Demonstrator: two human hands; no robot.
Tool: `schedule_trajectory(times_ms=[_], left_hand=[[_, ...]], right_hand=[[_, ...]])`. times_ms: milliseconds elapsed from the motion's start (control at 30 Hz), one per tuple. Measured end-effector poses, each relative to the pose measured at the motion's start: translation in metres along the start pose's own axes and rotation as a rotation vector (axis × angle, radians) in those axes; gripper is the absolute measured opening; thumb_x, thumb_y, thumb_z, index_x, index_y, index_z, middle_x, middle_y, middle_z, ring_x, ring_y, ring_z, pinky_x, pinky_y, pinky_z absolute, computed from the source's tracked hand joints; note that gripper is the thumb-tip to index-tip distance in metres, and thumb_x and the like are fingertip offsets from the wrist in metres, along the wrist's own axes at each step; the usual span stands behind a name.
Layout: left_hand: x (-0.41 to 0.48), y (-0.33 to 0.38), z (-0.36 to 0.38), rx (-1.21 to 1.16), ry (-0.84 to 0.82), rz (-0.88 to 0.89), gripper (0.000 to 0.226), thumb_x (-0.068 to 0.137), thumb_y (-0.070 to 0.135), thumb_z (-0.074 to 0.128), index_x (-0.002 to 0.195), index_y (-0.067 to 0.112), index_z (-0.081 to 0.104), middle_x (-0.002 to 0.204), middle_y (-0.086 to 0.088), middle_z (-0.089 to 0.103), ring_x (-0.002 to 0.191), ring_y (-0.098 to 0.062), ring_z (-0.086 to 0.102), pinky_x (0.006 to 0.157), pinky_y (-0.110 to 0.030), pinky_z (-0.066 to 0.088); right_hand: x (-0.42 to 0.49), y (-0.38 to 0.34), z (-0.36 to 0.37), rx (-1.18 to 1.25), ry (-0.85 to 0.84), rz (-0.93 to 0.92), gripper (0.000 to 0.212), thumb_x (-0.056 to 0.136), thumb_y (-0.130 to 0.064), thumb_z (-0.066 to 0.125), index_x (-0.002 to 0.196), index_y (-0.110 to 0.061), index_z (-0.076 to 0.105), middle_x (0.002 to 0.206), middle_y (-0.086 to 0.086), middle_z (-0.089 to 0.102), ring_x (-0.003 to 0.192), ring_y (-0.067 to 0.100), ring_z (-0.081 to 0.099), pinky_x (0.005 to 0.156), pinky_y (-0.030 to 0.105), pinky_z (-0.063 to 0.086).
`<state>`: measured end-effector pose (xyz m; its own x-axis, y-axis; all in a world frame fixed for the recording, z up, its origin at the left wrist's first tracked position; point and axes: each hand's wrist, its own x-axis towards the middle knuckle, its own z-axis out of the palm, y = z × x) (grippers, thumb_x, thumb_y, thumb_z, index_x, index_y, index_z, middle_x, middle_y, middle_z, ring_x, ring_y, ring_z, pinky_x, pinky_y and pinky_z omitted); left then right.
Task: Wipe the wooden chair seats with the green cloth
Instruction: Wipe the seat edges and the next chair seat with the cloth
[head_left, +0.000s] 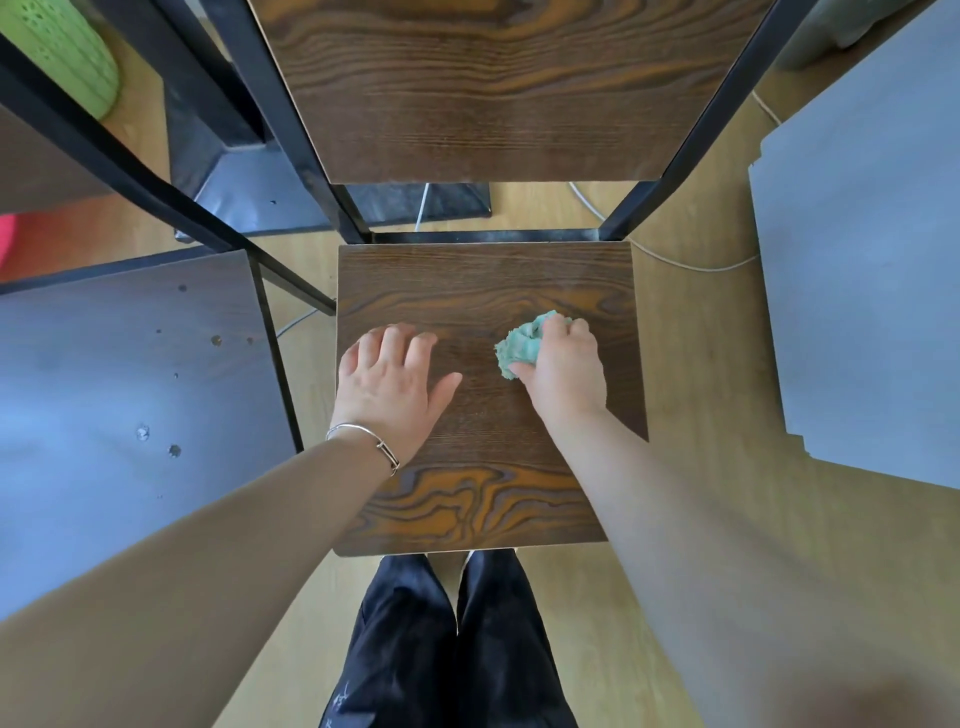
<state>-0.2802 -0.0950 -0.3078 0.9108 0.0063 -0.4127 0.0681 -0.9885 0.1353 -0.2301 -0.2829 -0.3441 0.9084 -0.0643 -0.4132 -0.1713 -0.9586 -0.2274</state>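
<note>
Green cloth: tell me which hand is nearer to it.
Right. The right hand grips the green cloth on the chair seat; the left hand lies flat on the seat, apart from it.

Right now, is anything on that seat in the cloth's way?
Only the left hand, resting flat on the left half of the seat. The right hand grips the green cloth beside it; nothing else shows there.

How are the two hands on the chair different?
The left hand lies flat with fingers spread on the chair seat; the right hand curls round the green cloth. The left wrist wears a bracelet; the right wrist is bare. Both rest on the same seat.
</note>
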Motion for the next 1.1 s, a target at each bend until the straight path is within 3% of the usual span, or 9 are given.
schedule_trajectory(times_ms=[100,267,333,467,600,700,900,1100], left_hand=[[0.004,-0.001,-0.001,0.0,0.004,0.012,0.059,0.095,0.061,0.028,0.14,0.024,0.039,0.142,-0.002,0.039,0.129,-0.029,0.035,0.109,-0.045,0.03],[0.009,0.0,-0.004,-0.002,-0.001,0.013,0.058,0.096,0.06,0.028,0.141,0.025,0.038,0.142,-0.002,0.039,0.13,-0.029,0.035,0.11,-0.045,0.03],[0.01,0.0,-0.006,-0.004,0.002,0.019,0.057,0.097,0.059,0.029,0.141,0.024,0.038,0.143,-0.002,0.038,0.131,-0.029,0.034,0.11,-0.045,0.029],[0.011,-0.006,-0.013,0.0,0.01,0.028,0.058,0.097,0.059,0.03,0.142,0.024,0.037,0.144,-0.002,0.037,0.131,-0.029,0.033,0.11,-0.044,0.029],[0.014,-0.012,-0.015,0.006,0.017,0.028,0.058,0.096,0.06,0.029,0.141,0.024,0.038,0.142,-0.002,0.038,0.13,-0.028,0.034,0.11,-0.044,0.029],[0.017,-0.014,-0.016,0.001,0.021,0.024,0.058,0.096,0.06,0.029,0.141,0.024,0.039,0.143,-0.003,0.039,0.131,-0.029,0.034,0.11,-0.045,0.029],[0.034,-0.008,-0.021,0.009,0.024,0.034,0.059,0.096,0.06,0.026,0.141,0.024,0.037,0.145,-0.003,0.037,0.133,-0.029,0.032,0.112,-0.045,0.028],[0.056,0.002,-0.023,0.014,0.021,0.032,0.058,0.097,0.059,0.026,0.143,0.025,0.035,0.146,-0.002,0.036,0.134,-0.028,0.031,0.113,-0.045,0.028]], right_hand=[[0.008,-0.014,-0.001,-0.037,-0.002,0.074,0.066,0.079,-0.044,0.076,0.13,-0.02,0.041,0.119,0.008,0.053,0.106,0.02,0.054,0.07,0.027,0.048],[0.017,-0.029,-0.003,-0.067,-0.026,0.052,0.053,0.08,-0.039,0.076,0.124,-0.02,0.054,0.117,0.007,0.059,0.103,0.023,0.053,0.076,0.032,0.054],[0.021,-0.032,-0.007,0.014,-0.07,0.088,0.047,0.079,-0.036,0.077,0.119,-0.02,0.058,0.112,0.005,0.061,0.1,0.022,0.054,0.075,0.033,0.056],[0.026,-0.029,-0.027,0.356,-0.145,0.149,0.04,0.082,-0.023,0.077,0.118,-0.02,0.059,0.112,-0.002,0.061,0.095,0.012,0.057,0.063,0.017,0.045],[0.031,-0.023,-0.044,0.695,-0.237,0.201,0.063,0.079,-0.012,0.079,0.135,-0.024,0.051,0.12,-0.006,0.059,0.108,0.013,0.059,0.084,0.027,0.053],[0.033,-0.019,-0.05,0.753,-0.274,0.212,0.054,0.085,-0.011,0.073,0.134,-0.023,0.055,0.12,-0.007,0.061,0.106,0.013,0.06,0.09,0.034,0.055],[0.044,-0.009,-0.055,0.765,-0.166,0.221,0.037,0.085,-0.005,0.071,0.116,-0.025,0.065,0.115,-0.002,0.064,0.095,0.014,0.066,0.079,0.029,0.06],[0.058,-0.002,-0.054,0.696,-0.051,0.168,0.029,0.084,-0.012,0.074,0.105,-0.03,0.063,0.108,-0.009,0.06,0.098,0.016,0.065,0.084,0.032,0.059]])
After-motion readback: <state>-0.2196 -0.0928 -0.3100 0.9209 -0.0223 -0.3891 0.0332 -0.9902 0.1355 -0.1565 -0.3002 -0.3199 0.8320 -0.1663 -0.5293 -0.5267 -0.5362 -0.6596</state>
